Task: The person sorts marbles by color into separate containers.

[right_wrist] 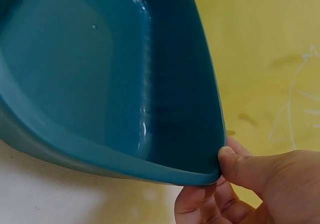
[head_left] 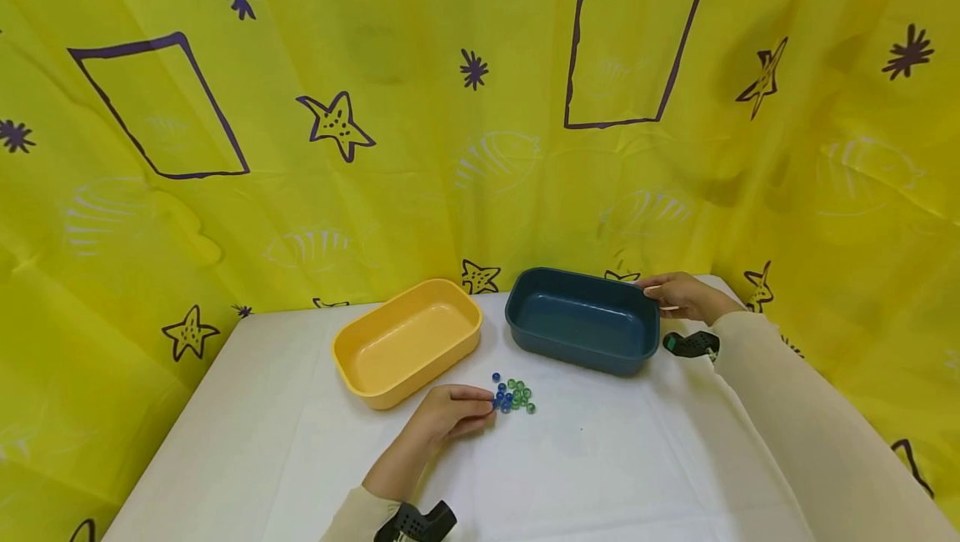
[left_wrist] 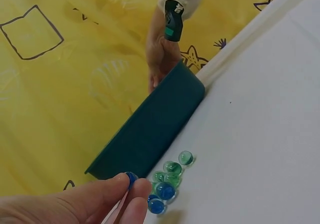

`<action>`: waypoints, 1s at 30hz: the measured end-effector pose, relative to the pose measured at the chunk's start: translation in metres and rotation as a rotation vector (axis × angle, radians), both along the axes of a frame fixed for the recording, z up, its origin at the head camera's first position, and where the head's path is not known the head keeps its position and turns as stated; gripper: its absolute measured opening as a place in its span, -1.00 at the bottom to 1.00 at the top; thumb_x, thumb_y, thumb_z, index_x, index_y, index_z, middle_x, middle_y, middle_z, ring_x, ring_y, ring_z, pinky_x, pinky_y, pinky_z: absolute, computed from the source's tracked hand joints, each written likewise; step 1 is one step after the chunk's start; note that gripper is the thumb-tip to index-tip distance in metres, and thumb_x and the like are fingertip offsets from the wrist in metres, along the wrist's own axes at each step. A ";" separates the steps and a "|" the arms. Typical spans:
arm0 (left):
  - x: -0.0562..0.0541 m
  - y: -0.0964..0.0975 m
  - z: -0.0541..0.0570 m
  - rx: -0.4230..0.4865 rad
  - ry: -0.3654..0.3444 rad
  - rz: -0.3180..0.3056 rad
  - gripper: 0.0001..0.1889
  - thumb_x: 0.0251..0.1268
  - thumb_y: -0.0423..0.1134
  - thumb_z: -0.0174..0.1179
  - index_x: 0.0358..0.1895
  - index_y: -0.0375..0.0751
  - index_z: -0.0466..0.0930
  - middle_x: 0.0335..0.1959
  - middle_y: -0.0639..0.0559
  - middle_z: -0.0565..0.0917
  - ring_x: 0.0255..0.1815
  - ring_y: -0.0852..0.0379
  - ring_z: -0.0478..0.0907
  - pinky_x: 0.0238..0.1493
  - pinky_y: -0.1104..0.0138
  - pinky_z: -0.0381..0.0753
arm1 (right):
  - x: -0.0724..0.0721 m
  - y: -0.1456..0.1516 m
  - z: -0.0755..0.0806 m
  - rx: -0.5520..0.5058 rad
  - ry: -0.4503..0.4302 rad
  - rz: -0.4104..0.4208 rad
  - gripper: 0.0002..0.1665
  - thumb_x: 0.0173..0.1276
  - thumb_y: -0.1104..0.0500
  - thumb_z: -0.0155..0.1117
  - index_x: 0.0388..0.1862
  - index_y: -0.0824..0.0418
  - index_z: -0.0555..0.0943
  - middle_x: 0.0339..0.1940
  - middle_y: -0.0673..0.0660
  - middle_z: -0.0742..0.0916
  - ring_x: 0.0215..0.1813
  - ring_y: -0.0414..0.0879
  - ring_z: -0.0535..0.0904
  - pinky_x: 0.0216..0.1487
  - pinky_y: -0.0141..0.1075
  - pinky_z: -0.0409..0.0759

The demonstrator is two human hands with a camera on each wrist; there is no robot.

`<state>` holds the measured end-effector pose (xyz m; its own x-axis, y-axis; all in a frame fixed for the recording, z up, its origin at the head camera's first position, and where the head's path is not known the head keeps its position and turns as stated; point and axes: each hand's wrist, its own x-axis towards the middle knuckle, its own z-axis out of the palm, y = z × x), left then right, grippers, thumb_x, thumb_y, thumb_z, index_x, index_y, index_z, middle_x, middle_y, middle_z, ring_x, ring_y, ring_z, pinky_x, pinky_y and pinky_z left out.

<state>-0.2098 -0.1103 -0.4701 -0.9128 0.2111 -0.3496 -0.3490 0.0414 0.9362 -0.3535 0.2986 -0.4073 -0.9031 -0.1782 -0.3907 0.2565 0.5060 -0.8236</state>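
In the left wrist view, my left hand pinches a blue marble between thumb and finger. Beside those fingertips lies a small cluster of marbles on the white cloth, with blue marbles on the left and green marbles on the right. My right hand grips the right end of a dark teal plastic basin. Its thumb lies at the rim, and the other fingers reach round outside the wall, as the right wrist view shows. No marbles are visible in this basin.
A yellow basin of similar shape stands to the left of the teal one, angled, with no marbles visible in it. A yellow patterned curtain hangs behind the table and along its sides.
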 end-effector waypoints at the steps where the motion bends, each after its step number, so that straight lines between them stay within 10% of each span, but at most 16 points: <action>1: -0.001 0.000 0.001 0.003 0.006 -0.006 -0.73 0.23 -0.44 0.31 -0.01 -0.50 0.65 -0.26 -0.13 0.76 -0.26 0.12 0.74 -0.14 0.29 0.76 | 0.000 0.000 0.001 0.000 -0.002 0.008 -0.42 0.61 0.24 -0.11 0.50 0.44 0.15 0.18 0.24 0.52 -0.11 -0.11 0.45 -0.09 -0.38 0.60; 30: -0.040 0.032 0.035 0.018 -0.007 -0.042 -0.66 0.31 -0.40 0.25 0.12 -0.48 0.58 -0.24 -0.09 0.77 -0.27 0.18 0.73 -0.14 0.43 0.72 | -0.014 -0.004 0.007 0.018 -0.031 0.058 -0.46 0.54 0.40 -0.10 0.45 0.53 0.20 -0.02 0.12 0.66 -0.23 -0.20 0.54 -0.15 -0.45 0.63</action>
